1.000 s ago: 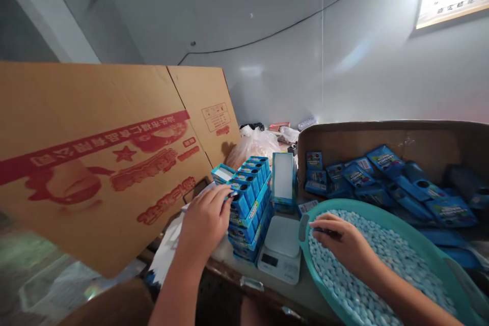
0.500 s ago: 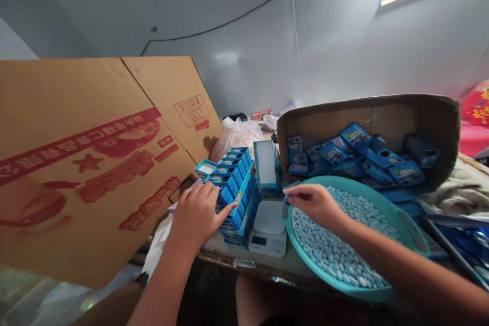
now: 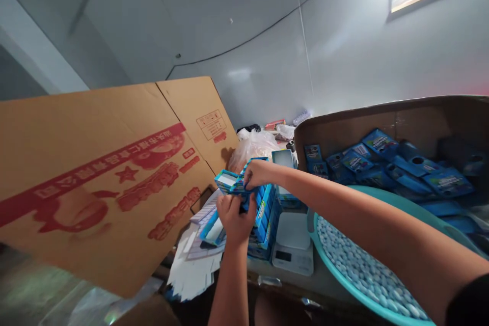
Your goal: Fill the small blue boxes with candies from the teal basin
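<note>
My left hand (image 3: 236, 216) is at the near left side of the blue boxes, its fingers curled and thumb raised around a small blue box that they partly hide. Just above it, my right hand (image 3: 259, 173) reaches across from the right with fingers pinched together over the same boxes; what lies in the pinch is hidden. The stacked blue boxes (image 3: 263, 216) stand beneath and beside both hands. At their left is an open blue tray (image 3: 227, 179) with a white inside, and a second blue tray (image 3: 214, 230) rests lower, near my left wrist.
Right of the stack lies a white scale (image 3: 293, 239). A turquoise tub (image 3: 344, 288) of pale blue candies sits beyond it, under my right forearm. Behind stands a carton (image 3: 324, 130) of blue packs. A large cardboard sheet (image 3: 114, 173) blocks the left, beside white papers (image 3: 191, 265).
My right hand has moved left from the tub's rim to the blue boxes. My left hand has curled its spread fingers in at the stack's left side. The view has shifted left.
</note>
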The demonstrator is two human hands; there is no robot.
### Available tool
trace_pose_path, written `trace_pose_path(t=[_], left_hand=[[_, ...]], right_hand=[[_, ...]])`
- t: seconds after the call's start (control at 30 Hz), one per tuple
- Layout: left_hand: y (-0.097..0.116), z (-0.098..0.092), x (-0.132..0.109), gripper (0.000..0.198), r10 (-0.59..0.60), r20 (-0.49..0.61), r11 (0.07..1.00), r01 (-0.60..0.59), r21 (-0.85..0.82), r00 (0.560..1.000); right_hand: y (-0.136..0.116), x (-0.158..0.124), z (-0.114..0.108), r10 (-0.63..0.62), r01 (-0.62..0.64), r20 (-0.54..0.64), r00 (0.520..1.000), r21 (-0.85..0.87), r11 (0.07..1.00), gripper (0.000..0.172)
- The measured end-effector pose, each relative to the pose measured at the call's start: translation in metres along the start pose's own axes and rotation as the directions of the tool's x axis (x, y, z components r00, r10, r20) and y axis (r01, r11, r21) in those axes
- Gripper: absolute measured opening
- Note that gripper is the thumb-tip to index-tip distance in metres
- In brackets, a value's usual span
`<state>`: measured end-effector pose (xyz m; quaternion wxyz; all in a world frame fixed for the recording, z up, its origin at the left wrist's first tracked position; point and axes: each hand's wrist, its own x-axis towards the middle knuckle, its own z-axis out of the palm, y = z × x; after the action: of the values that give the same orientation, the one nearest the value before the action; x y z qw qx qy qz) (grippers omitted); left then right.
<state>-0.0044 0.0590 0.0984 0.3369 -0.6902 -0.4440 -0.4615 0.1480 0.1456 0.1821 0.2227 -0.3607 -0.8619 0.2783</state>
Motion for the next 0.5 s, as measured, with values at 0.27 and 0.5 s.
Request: trace_pose_path(t=[0.27,0.5], left_hand=[[-0.003,0.0,-0.005,0.029,-0.031,0.086,0.999,0.03,0.02,0.996],[-0.003,0.006,0.01,0.016,-0.124,0.083,0.991,0.128,-0.033,0.989]], right_hand=[[-0.021,0.032,-0.018,0.189,-0.148,0.323,0.927,-0.147,0.978,0.056],[-0.021,0.04,-0.021,0.159,-0.113,0.375,0.913,-0.143,0.983,0.048]])
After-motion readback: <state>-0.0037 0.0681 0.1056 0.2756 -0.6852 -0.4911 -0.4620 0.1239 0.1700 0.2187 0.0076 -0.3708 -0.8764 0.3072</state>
